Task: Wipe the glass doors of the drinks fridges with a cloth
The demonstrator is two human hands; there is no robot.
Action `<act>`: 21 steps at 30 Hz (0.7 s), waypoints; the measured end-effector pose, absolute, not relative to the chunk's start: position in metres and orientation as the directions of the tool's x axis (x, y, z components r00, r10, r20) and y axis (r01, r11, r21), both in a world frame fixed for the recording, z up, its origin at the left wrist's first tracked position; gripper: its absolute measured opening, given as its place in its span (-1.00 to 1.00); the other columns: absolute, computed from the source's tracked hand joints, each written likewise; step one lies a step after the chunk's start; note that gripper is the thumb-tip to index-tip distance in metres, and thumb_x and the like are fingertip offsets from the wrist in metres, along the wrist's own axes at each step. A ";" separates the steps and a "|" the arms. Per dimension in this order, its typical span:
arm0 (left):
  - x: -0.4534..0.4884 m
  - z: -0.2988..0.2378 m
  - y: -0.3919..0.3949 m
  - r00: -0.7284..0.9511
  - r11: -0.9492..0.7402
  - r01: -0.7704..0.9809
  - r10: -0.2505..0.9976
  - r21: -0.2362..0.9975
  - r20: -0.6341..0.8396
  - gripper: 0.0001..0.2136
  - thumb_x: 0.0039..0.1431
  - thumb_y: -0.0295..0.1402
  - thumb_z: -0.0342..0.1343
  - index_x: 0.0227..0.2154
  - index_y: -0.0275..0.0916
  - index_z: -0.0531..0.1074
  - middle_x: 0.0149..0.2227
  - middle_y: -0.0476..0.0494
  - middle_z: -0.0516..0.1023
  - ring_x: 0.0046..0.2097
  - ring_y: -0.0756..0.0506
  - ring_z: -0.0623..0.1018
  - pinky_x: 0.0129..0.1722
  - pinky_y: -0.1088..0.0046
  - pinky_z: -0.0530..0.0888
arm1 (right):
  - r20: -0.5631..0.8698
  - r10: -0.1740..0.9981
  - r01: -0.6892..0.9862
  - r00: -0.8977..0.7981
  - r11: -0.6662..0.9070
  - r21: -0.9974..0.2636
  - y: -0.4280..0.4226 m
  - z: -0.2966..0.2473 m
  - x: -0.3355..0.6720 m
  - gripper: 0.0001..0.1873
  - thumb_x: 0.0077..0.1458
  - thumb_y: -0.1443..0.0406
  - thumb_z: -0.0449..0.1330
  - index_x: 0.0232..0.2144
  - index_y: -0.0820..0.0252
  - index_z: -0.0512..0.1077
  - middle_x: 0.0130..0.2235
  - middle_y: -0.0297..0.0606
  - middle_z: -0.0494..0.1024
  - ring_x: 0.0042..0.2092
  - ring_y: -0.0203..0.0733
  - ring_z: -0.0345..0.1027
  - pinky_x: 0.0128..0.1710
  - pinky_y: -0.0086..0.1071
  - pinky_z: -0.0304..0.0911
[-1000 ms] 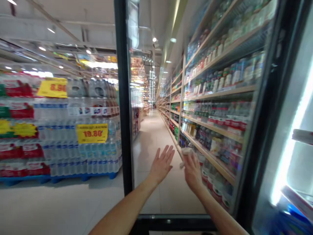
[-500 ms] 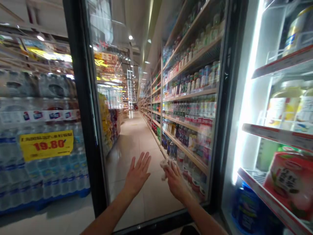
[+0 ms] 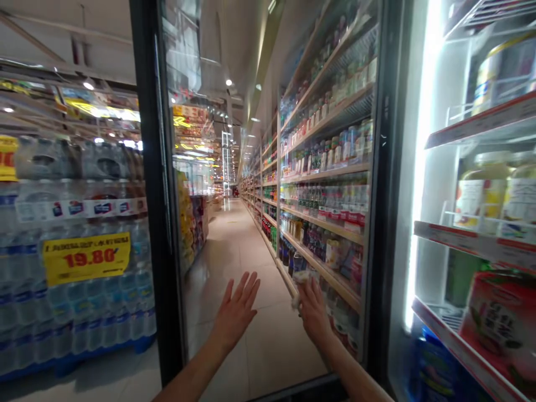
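A tall glass door [image 3: 268, 340] with a black frame [image 3: 161, 223] stands in front of me. My left hand [image 3: 238, 310] lies flat against the pane, fingers stretched and holding nothing. To its right, my right hand [image 3: 314, 312] presses a crumpled pale cloth [image 3: 300, 277] to the glass. Most of the cloth is hidden under the fingers; an edge sticks out at the fingertips and another on the left side.
At right is a lit cooler with shelves [image 3: 464, 237], bottles [image 3: 471, 195] and a red package [image 3: 498, 324]. Stacked water bottles [image 3: 84, 307] with a yellow price sign [image 3: 87, 258] stand left. An aisle with long drink shelves [image 3: 326, 162] shows in the pane.
My right hand has slid to the right across the glass with the cloth. The left hand stays nearly in place. The whole view has tilted slightly upward.
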State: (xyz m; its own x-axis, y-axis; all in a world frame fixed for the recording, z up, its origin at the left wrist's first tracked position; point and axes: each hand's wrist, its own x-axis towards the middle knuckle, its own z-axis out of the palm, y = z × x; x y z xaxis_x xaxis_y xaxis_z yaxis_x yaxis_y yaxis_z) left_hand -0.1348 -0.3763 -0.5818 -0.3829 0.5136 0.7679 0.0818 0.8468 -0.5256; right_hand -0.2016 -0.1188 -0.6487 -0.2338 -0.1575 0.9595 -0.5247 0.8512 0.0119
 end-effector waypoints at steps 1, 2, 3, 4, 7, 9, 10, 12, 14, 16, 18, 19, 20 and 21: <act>-0.135 -0.582 -0.377 -0.388 0.844 0.081 0.517 -0.531 0.763 -0.43 0.10 -0.06 0.02 0.15 -0.17 0.20 0.26 -0.08 0.11 0.33 -0.12 -0.20 0.27 0.11 -0.06 | 0.944 -0.243 -0.543 -0.224 0.835 0.086 -0.117 -0.648 -0.201 -0.27 0.09 0.50 -0.14 0.26 -0.10 -0.15 0.23 -0.33 0.17 0.28 -0.02 -0.08 0.12 0.04 0.19; -0.135 -0.583 -0.378 -0.390 0.841 0.079 0.520 -0.535 0.760 -0.43 0.10 -0.06 0.02 0.15 -0.17 0.20 0.26 -0.09 0.10 0.33 -0.12 -0.20 0.27 0.11 -0.05 | 0.947 -0.241 -0.534 -0.212 0.840 0.094 -0.108 -0.645 -0.203 -0.27 0.09 0.50 -0.14 0.26 -0.12 -0.13 0.22 -0.35 0.17 0.27 -0.04 -0.05 0.12 0.02 0.20; -0.135 -0.583 -0.379 -0.385 0.838 0.078 0.525 -0.540 0.759 -0.43 0.10 -0.06 0.01 0.15 -0.17 0.20 0.26 -0.09 0.10 0.33 -0.12 -0.20 0.27 0.11 -0.04 | 0.967 -0.165 -0.505 -0.196 0.862 0.045 -0.095 -0.637 -0.208 -0.28 0.10 0.48 -0.14 0.26 -0.12 -0.12 0.24 -0.34 0.14 0.27 -0.03 -0.05 0.12 0.03 0.19; -0.134 -0.584 -0.380 -0.379 0.835 0.079 0.530 -0.544 0.759 -0.43 0.10 -0.06 0.01 0.15 -0.17 0.20 0.26 -0.08 0.11 0.33 -0.12 -0.19 0.27 0.12 -0.04 | 0.984 -0.039 -0.463 -0.171 0.885 -0.045 -0.078 -0.627 -0.214 -0.30 0.11 0.47 -0.14 0.26 -0.08 -0.13 0.27 -0.29 0.08 0.28 0.00 -0.08 0.12 0.07 0.16; -0.133 -0.582 -0.381 -0.359 0.830 0.085 0.542 -0.552 0.760 -0.46 0.12 -0.08 0.00 0.14 -0.16 0.21 0.25 -0.09 0.12 0.33 -0.11 -0.18 0.27 0.11 -0.06 | 0.953 0.297 -0.365 -0.060 0.882 -0.298 -0.035 -0.587 -0.233 -0.33 0.14 0.43 -0.18 0.29 0.12 -0.20 0.31 -0.07 -0.12 0.31 0.11 -0.25 0.15 0.19 0.02; -0.132 -0.574 -0.379 -0.342 0.826 0.099 0.552 -0.554 0.761 -0.47 0.13 -0.09 -0.02 0.15 -0.16 0.19 0.24 -0.11 0.14 0.33 -0.11 -0.15 0.27 0.11 -0.09 | 0.959 0.280 -0.375 -0.034 0.886 -0.272 -0.033 -0.566 -0.237 -0.33 0.14 0.43 -0.20 0.29 0.19 -0.24 0.31 0.00 -0.17 0.32 0.14 -0.34 0.16 0.25 -0.05; -0.132 -0.568 -0.378 -0.341 0.830 0.104 0.547 -0.548 0.764 -0.46 0.14 -0.09 -0.02 0.16 -0.16 0.18 0.24 -0.12 0.15 0.33 -0.11 -0.13 0.27 0.10 -0.10 | 0.975 0.218 -0.393 -0.041 0.894 -0.217 -0.041 -0.560 -0.236 -0.33 0.14 0.43 -0.20 0.29 0.18 -0.22 0.31 -0.01 -0.14 0.32 0.13 -0.33 0.16 0.24 -0.04; -0.133 -0.552 -0.374 -0.355 0.853 0.099 0.511 -0.512 0.783 -0.43 0.14 -0.07 -0.02 0.18 -0.19 0.15 0.23 -0.17 0.16 0.32 -0.13 -0.08 0.26 0.09 -0.08 | 0.997 0.037 -0.448 -0.070 0.891 -0.065 -0.067 -0.558 -0.229 -0.35 0.12 0.43 -0.15 0.27 0.08 -0.10 0.28 -0.13 0.02 0.31 0.08 -0.22 0.15 0.17 0.04; -0.135 -0.537 -0.372 -0.385 0.883 0.078 0.455 -0.463 0.803 -0.38 0.12 -0.03 -0.02 0.19 -0.24 0.14 0.24 -0.23 0.15 0.31 -0.18 -0.02 0.25 0.07 -0.05 | 0.977 -0.193 -0.518 -0.086 0.847 0.121 -0.090 -0.562 -0.222 -0.38 0.09 0.43 -0.09 0.20 -0.06 0.08 0.21 -0.31 0.21 0.27 -0.05 -0.06 0.16 0.00 0.13; -0.137 -0.526 -0.372 -0.399 0.896 0.068 0.428 -0.439 0.811 -0.35 0.10 0.01 -0.02 0.18 -0.26 0.14 0.24 -0.24 0.14 0.31 -0.20 0.01 0.24 0.05 -0.04 | 0.941 -0.334 -0.549 -0.059 0.798 0.249 -0.095 -0.562 -0.221 -0.38 0.07 0.46 -0.08 0.16 -0.10 0.16 0.16 -0.37 0.28 0.26 -0.13 -0.02 0.17 -0.08 0.13; -0.138 -0.523 -0.374 -0.405 0.893 0.070 0.433 -0.445 0.806 -0.35 0.10 0.03 -0.02 0.18 -0.24 0.15 0.23 -0.22 0.15 0.30 -0.19 0.01 0.24 0.05 -0.04 | 0.974 -0.225 -0.503 -0.041 0.846 0.174 -0.080 -0.550 -0.227 -0.37 0.07 0.47 -0.10 0.20 -0.01 0.11 0.20 -0.27 0.22 0.29 -0.08 -0.10 0.18 0.01 0.07; -0.138 -0.523 -0.375 -0.407 0.891 0.069 0.436 -0.449 0.803 -0.35 0.10 0.04 -0.03 0.18 -0.22 0.15 0.23 -0.20 0.16 0.31 -0.19 0.01 0.24 0.05 -0.05 | 0.997 -0.077 -0.464 -0.023 0.884 0.057 -0.071 -0.540 -0.232 -0.36 0.08 0.47 -0.12 0.22 0.07 0.06 0.23 -0.18 0.16 0.29 -0.03 -0.14 0.18 0.07 0.04; -0.139 -0.524 -0.376 -0.410 0.890 0.067 0.437 -0.451 0.801 -0.35 0.10 0.04 -0.03 0.18 -0.22 0.14 0.23 -0.20 0.16 0.31 -0.19 0.01 0.24 0.05 -0.05 | 0.996 0.092 -0.427 0.003 0.900 -0.081 -0.063 -0.529 -0.236 -0.36 0.09 0.46 -0.14 0.24 0.14 0.01 0.25 -0.10 0.10 0.30 0.02 -0.17 0.17 0.11 0.01; -0.139 -0.525 -0.376 -0.413 0.890 0.064 0.436 -0.452 0.800 -0.35 0.10 0.05 -0.04 0.18 -0.21 0.14 0.23 -0.20 0.16 0.31 -0.18 0.01 0.24 0.05 -0.05 | 0.976 0.214 -0.408 0.029 0.894 -0.184 -0.059 -0.517 -0.240 -0.35 0.10 0.45 -0.15 0.26 0.21 -0.04 0.26 -0.02 0.03 0.30 0.06 -0.20 0.17 0.15 -0.03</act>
